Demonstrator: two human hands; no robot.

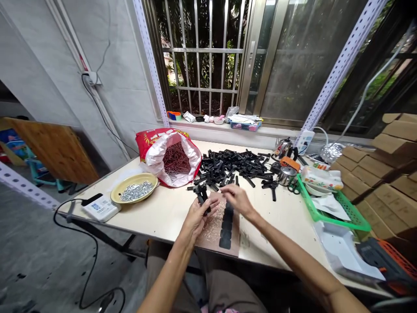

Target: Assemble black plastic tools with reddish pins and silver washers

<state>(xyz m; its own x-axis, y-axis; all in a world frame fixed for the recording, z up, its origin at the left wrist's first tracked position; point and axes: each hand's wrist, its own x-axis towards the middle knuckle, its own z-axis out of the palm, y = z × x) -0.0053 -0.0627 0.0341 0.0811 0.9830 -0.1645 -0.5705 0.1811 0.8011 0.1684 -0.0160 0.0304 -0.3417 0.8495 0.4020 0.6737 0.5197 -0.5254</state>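
My left hand (197,216) is closed around a few black plastic pieces (202,196), palm turned up, over the near middle of the table. To its right, my right hand (239,201) has its fingers drawn together in a pinch; whatever they hold, if anything, is too small to make out. Under both hands lies a brown board (211,239) sprinkled with pale crumbs. A row of flat black squares (226,229) runs along its right side. Just beyond the hands spreads a heap of similar black pieces (233,163).
Left of the heap, a red and white bag (153,152) holds many reddish-brown screws or rods. A yellow plate (119,194) carries small silvery metal bits. A white box (101,208) with a cable sits front left. At right are a green basket (353,222) and stacked cardboard boxes (374,174).
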